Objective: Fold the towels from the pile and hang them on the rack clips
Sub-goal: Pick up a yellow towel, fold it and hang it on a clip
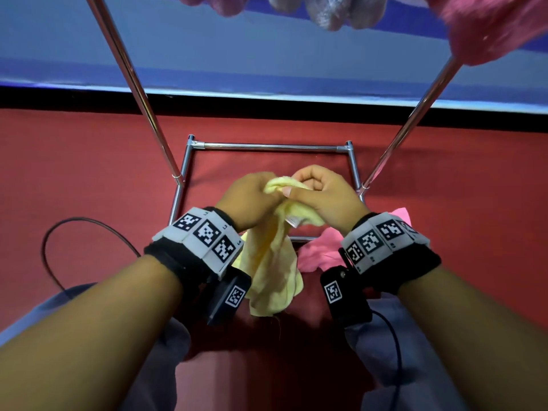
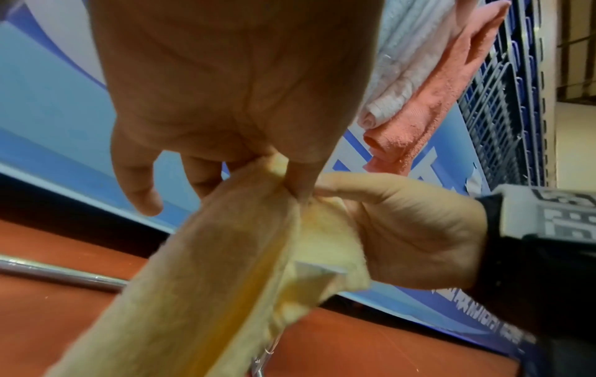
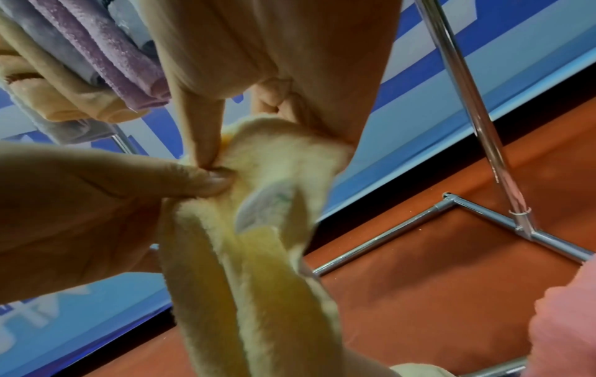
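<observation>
Both hands hold a pale yellow towel (image 1: 272, 268) up over the rack's base frame (image 1: 267, 146). My left hand (image 1: 252, 194) pinches its top edge, and my right hand (image 1: 317, 191) pinches the same edge right beside it, thumb on the cloth. The towel hangs bunched between my wrists, its white label (image 1: 293, 221) showing under the right hand. In the left wrist view the yellow towel (image 2: 209, 280) runs down from the pinch. The right wrist view shows the left thumb (image 3: 206, 181) pressed into the fold by the label (image 3: 264, 206). A pink towel (image 1: 320, 250) lies on the floor below.
Two chrome rack poles (image 1: 139, 93) (image 1: 415, 120) slant up on either side of the hands. Folded towels hang along the top: pink (image 1: 489, 28), grey (image 1: 323, 10), mauve (image 1: 219, 4). A black cable (image 1: 59, 232) loops on the red floor (image 1: 89, 173) at left. A blue banner (image 1: 267, 54) stands behind.
</observation>
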### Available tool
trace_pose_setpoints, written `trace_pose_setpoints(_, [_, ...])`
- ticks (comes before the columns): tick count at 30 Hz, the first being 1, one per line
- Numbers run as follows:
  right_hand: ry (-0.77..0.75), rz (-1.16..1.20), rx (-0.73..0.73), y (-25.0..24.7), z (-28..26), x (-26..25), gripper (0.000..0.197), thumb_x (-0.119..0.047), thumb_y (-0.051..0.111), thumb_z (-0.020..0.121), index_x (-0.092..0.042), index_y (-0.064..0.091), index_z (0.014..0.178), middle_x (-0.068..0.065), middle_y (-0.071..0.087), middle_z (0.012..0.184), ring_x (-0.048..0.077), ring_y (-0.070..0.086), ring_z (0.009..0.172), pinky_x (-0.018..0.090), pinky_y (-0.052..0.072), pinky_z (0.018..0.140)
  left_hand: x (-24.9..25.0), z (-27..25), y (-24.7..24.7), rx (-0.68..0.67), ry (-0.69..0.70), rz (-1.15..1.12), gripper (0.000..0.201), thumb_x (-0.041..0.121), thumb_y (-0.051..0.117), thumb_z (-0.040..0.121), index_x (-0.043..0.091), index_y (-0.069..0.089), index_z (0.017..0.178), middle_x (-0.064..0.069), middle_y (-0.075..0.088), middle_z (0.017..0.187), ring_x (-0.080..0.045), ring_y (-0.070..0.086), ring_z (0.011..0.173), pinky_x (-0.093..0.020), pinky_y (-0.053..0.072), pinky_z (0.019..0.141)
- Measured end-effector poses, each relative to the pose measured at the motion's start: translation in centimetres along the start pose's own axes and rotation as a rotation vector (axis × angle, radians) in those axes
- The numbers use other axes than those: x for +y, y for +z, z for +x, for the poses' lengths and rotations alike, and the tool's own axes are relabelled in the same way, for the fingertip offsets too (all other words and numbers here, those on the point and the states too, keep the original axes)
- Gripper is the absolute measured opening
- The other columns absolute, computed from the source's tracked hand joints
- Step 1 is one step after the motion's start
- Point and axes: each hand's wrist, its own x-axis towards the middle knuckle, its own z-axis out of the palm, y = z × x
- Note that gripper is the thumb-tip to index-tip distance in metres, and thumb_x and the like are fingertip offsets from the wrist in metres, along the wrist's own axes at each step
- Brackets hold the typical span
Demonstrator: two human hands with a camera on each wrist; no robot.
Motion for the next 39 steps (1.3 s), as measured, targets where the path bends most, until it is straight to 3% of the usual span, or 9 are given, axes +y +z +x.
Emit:
trace_pose_setpoints(5, [0.005, -0.159, -0.128, -0.6, -0.6, 0.9, 0.024, -0.009, 0.073, 0.079, -0.015, 0.062, 0.1, -0.013, 0.061, 0.083, -0.014, 0.055, 0.064, 0.003, 0.039, 0.063, 0.6, 0.1, -0.8, 0.083, -0.012, -0.362, 0.009, 0.009, 0.054, 0.09, 0.001, 0.059, 0.09, -0.008, 0.057, 0.078, -0.017, 0.05, 0.07, -0.028, 0.041, 0.066])
trace_pose_setpoints(10, [0.059, -0.202, -0.109, -0.5, -0.2, 1.6, 0.045, -0.011, 0.073, 0.079, -0.017, 0.053, 0.118, 0.0, 0.059, 0.116, 0.016, 0.057, 0.109, 0.031, 0.043, 0.098, 1.8, -0.2, -0.9, 0.062, 0.001, -0.612, 0.025, 0.003, 0.052, 0.089, -0.004, 0.054, 0.113, -0.013, 0.057, 0.087, -0.02, 0.054, 0.074, -0.026, 0.045, 0.067])
trace_pose_setpoints(13, [0.101, -0.091, -0.166, -0.5, -0.2, 1.5, 0.041, 0.001, 0.066, 0.081, -0.016, 0.047, 0.113, -0.004, 0.063, 0.098, 0.005, 0.064, 0.084, 0.024, 0.052, 0.077, 2.4, -0.5, -0.9, 0.008, -0.021, -0.704, 0.023, 0.0, 0.045, 0.092, 0.003, 0.054, 0.113, -0.011, 0.057, 0.086, -0.02, 0.054, 0.074, -0.03, 0.044, 0.069])
trace_pose_setpoints(16, [0.08, -0.121, -0.234, -0.4, -0.4, 1.2, 0.019, 0.008, 0.063, 0.08, -0.008, 0.055, 0.088, -0.011, 0.059, 0.062, -0.002, 0.052, 0.052, 0.017, 0.041, 0.055, 2.5, -0.4, -0.7, -0.033, -0.026, -0.701, 0.025, 0.009, 0.052, 0.081, 0.013, 0.055, 0.105, -0.011, 0.056, 0.09, -0.02, 0.053, 0.079, -0.032, 0.042, 0.072])
trace_pose_setpoints(19, [0.055, -0.144, -0.123, -0.9, -0.1, 1.0, 0.011, 0.005, 0.065, 0.079, -0.001, 0.056, 0.084, 0.006, 0.054, 0.069, 0.013, 0.052, 0.06, 0.025, 0.042, 0.057, 2.3, -0.5, -0.9, 0.001, -0.022, -0.657, 0.037, 0.018, 0.056, 0.078, 0.006, 0.057, 0.112, -0.012, 0.062, 0.097, -0.021, 0.057, 0.088, -0.036, 0.045, 0.082])
trace_pose_setpoints(25, [0.005, -0.105, 0.096, -2.6, 0.5, 0.9, 0.031, 0.001, 0.072, 0.075, -0.02, 0.049, 0.081, -0.005, 0.052, 0.064, 0.003, 0.049, 0.053, 0.019, 0.04, 0.053, 1.5, -0.3, -2.5, 0.231, 0.022, -0.551, 0.016, 0.018, 0.057, 0.093, 0.011, 0.063, 0.107, -0.008, 0.069, 0.1, -0.019, 0.065, 0.09, -0.041, 0.051, 0.09])
trace_pose_setpoints(31, [0.058, -0.502, 0.104, -3.9, 0.9, 1.6, 0.01, -0.015, 0.069, 0.079, -0.02, 0.061, 0.075, -0.004, 0.058, 0.072, 0.017, 0.054, 0.074, 0.03, 0.041, 0.069, 0.7, -0.4, -3.4, 0.365, 0.061, -0.428, 0.025, 0.034, 0.044, 0.097, 0.023, 0.066, 0.106, -0.001, 0.07, 0.106, -0.018, 0.065, 0.102, -0.045, 0.049, 0.096])
trace_pose_setpoints(35, [0.112, -0.666, 0.104, -5.5, 0.9, 2.5, 0.009, -0.02, 0.065, 0.083, -0.016, 0.063, 0.075, 0.001, 0.06, 0.075, 0.021, 0.055, 0.078, 0.029, 0.038, 0.067, 0.0, -0.2, -4.7, 0.492, 0.031, -0.464, 0.023, 0.039, 0.045, 0.089, 0.033, 0.067, 0.084, -0.002, 0.069, 0.096, -0.025, 0.065, 0.097, -0.053, 0.049, 0.093])
trace_pose_setpoints(39, [0.148, -0.663, 0.243, -7.8, 0.5, 3.0, 0.024, -0.018, 0.063, 0.084, -0.024, 0.058, 0.062, -0.004, 0.058, 0.065, 0.023, 0.057, 0.077, 0.028, 0.039, 0.069, -0.4, 0.3, -5.1, 0.537, 0.032, -0.485, 0.022, 0.033, 0.043, 0.093, 0.032, 0.064, 0.087, -0.007, 0.068, 0.102, -0.028, 0.063, 0.102, -0.052, 0.048, 0.094])
